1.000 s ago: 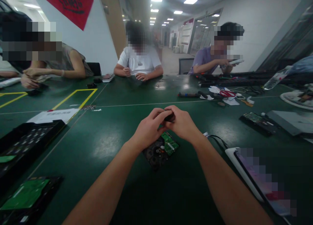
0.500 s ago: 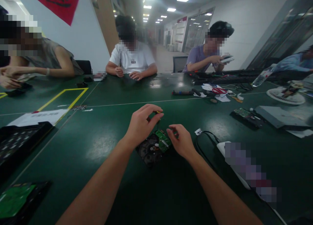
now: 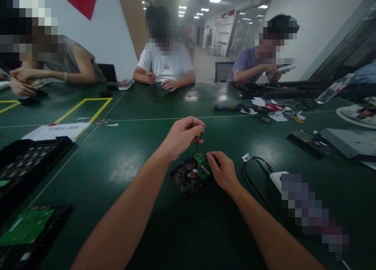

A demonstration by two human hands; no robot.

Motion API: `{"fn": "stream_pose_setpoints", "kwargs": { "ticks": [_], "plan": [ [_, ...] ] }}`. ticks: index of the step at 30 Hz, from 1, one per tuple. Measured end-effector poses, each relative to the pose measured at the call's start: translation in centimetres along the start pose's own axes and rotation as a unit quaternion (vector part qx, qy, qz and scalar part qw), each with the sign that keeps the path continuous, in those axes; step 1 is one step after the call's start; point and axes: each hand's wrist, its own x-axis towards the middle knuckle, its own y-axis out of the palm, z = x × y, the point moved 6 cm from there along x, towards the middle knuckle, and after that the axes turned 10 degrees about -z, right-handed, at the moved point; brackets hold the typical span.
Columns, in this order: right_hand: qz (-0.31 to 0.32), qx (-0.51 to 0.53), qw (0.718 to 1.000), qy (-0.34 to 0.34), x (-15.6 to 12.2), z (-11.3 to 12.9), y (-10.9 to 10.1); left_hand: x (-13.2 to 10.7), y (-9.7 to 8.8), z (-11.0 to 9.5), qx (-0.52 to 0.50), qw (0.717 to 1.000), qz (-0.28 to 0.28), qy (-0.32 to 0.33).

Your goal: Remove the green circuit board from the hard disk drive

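A black hard drive [image 3: 185,177] lies on the green table [image 3: 141,152], underside up, with a small green circuit board [image 3: 201,165] on its far end. My left hand [image 3: 182,135] is closed round a small screwdriver [image 3: 199,139] with a yellow handle, held upright with its tip on the board. My right hand [image 3: 222,170] rests at the drive's right edge, fingers curled and pinching the side of the board.
Black trays [image 3: 26,164] with another green board [image 3: 25,227] sit at the left. A black cable [image 3: 252,172], a second drive [image 3: 305,139], a grey case [image 3: 346,143] and tools [image 3: 232,107] lie to the right. Three people sit across the table.
My hands parted from a joined grip above the drive. The left one now holds the screwdriver down on the board, and the right dropped to the drive's right edge.
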Motion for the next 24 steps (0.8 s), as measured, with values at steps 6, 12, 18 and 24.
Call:
{"fn": "stream_pose_setpoints", "kwargs": {
  "ticks": [6,12,18,24],
  "plan": [
    [0.02,-0.028,0.999,-0.028,0.1,0.6,0.2,0.0,-0.6,0.0,-0.034,0.999,0.017,-0.026],
    [0.032,-0.021,0.998,-0.057,-0.2,1.3,0.6,0.3,-0.9,0.3,-0.094,0.994,0.023,-0.042],
    [0.045,-0.032,0.996,-0.064,-0.1,1.3,0.9,0.4,-0.9,0.5,-0.064,0.997,0.022,-0.032],
    [0.053,-0.037,0.995,-0.07,-0.1,1.4,1.0,0.3,-0.8,0.8,-0.054,0.998,0.006,-0.036]
  ]
}}
